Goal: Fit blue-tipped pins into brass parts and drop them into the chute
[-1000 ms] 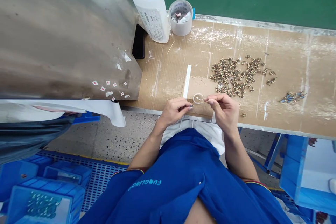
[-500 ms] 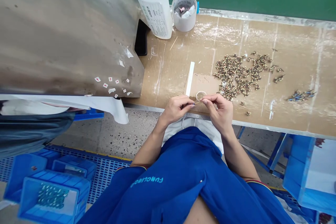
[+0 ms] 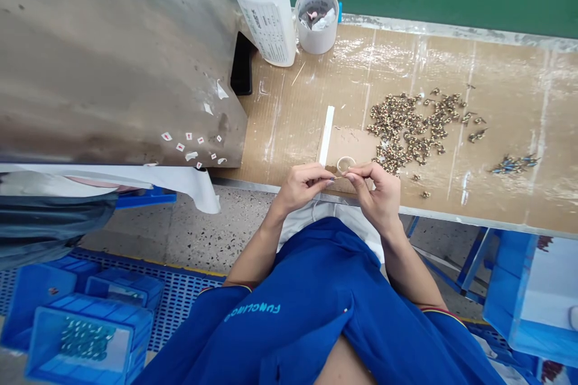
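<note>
My left hand (image 3: 303, 185) pinches a tiny part with a dark, bluish tip between thumb and forefinger; its kind is too small to make out. Between finger and thumb of my right hand (image 3: 376, 191) is a thin, pale stick like a toothpick (image 3: 341, 177), its end touching or very near that part. Just behind the fingertips stands a small round white-rimmed dish (image 3: 346, 162). A white strip (image 3: 327, 135) lies beyond my left hand. To the right spreads a pile of small brown and gold parts (image 3: 401, 126).
A cluster of small blue-tipped parts (image 3: 515, 164) lies farther right on the cardboard-covered table (image 3: 487, 192). At the back are a white bottle (image 3: 266, 18), a tape-roll cup (image 3: 317, 36) and a loose toothpick (image 3: 298, 73). A metal cabinet (image 3: 112, 60) borders the left; blue crates (image 3: 85, 367) sit below.
Both hands stay nearly in place over the table edge, fingertips still together. The stick now lies slightly flatter between them. The view has shifted a little.
</note>
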`<state>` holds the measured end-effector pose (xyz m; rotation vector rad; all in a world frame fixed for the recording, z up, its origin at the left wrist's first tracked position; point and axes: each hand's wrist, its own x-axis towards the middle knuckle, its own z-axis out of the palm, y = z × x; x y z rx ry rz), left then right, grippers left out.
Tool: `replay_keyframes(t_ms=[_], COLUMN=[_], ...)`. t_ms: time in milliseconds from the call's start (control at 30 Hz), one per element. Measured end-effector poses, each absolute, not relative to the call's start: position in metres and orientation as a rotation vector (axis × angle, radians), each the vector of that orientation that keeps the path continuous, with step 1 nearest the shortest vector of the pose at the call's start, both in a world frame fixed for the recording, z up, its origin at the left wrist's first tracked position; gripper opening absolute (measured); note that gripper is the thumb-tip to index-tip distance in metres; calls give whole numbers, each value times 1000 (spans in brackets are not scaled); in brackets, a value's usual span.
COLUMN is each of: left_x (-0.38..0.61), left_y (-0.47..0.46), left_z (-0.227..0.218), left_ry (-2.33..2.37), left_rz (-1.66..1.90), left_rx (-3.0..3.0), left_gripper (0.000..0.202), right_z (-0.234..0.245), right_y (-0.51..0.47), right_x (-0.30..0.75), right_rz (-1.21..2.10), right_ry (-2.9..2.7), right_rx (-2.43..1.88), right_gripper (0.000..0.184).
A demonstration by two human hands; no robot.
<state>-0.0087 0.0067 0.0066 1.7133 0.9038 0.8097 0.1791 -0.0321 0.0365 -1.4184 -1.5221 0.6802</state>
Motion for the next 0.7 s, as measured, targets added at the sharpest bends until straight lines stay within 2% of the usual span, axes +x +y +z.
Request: replay_keyframes(t_ms=[400, 700], left_x=[-13, -15], left_y=[6, 6], left_z=[1, 0], left_ry=[830, 875], left_rz=[974, 958], left_rx=[1703, 1559], left_gripper=[20, 20], right_z=[44, 47], right_y=[-29, -28], right_x=[172, 175], right_rz=[540, 611], right_ry=[-1670, -1572], right_rx=[-1298, -1273], right_gripper=[15, 13])
